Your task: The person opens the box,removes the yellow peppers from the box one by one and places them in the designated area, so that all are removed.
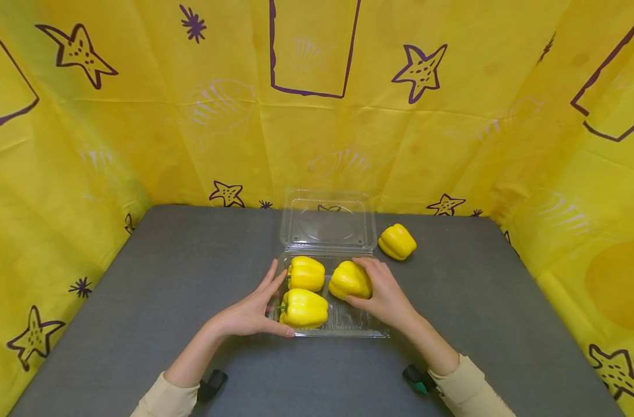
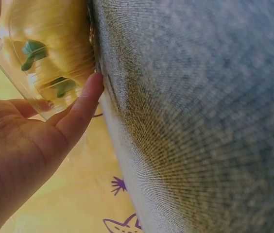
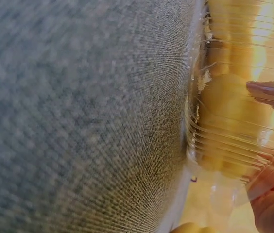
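Here, the left hand [image 1: 250, 313] touches the container edge [image 1: 343, 333].

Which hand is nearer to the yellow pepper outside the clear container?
Right. The right hand grips another pepper in the container, just nearer the person than the outside pepper; the left hand touches the container's left side.

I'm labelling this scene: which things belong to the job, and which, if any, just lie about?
Job: clear container, two peppers inside, held pepper, right hand, left hand; probably the loose pepper too.
Surroundings only: grey table, patterned yellow cloth.
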Demonstrator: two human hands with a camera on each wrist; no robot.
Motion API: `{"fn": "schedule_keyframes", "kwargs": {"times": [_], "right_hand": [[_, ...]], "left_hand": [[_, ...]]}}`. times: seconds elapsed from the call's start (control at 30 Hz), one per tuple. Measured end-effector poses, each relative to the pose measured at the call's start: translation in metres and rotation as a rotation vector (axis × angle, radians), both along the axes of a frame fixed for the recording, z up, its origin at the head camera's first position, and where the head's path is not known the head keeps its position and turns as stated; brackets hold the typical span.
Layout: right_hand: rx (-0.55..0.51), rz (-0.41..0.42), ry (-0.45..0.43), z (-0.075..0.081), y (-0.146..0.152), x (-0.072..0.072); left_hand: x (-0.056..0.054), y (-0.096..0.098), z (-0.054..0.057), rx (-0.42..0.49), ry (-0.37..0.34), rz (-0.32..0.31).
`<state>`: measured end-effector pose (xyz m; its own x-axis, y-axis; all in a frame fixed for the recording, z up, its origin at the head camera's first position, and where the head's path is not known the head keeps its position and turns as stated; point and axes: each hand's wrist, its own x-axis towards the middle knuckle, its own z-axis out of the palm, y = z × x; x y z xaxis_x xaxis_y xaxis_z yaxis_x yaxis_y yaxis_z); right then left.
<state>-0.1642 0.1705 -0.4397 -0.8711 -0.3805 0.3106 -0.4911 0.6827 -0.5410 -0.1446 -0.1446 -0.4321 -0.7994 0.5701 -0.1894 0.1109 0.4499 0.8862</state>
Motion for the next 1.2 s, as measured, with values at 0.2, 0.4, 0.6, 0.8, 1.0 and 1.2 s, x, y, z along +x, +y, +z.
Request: {"fn": "schedule_keyframes", "kwargs": {"times": [0.2, 0.4, 0.6, 0.8, 1.0, 1.2], "right_hand": [[0.040, -0.005, -0.006, -0.0019, -0.0005, -0.0004], [0.065, -0.004, 0.027, -0.0046, -0.0005, -0.0010], [0.069, -0.003, 0.045, -0.0055, -0.0005, -0.0014], [0.067, -0.008, 0.049, -0.0060, -0.0007, -0.0013], [0.069, -0.013, 0.060, -0.0060, -0.0019, -0.0008], [0.065, -0.014, 0.074, -0.0062, -0.0019, -0.0009]], "left_hand": [[-0.0002, 0.0000, -0.0003, 0.000, 0.005, -0.003], [-0.0005, -0.0005, -0.0011, 0.002, -0.002, -0.003], [-0.0009, -0.0006, -0.0024, 0.001, 0.002, -0.002], [-0.0010, -0.0006, -0.0024, 0.001, 0.000, 0.000], [-0.0009, -0.0005, -0.0021, -0.001, 0.002, -0.001], [-0.0005, -0.0007, -0.0020, -0.001, 0.009, -0.001]]}}
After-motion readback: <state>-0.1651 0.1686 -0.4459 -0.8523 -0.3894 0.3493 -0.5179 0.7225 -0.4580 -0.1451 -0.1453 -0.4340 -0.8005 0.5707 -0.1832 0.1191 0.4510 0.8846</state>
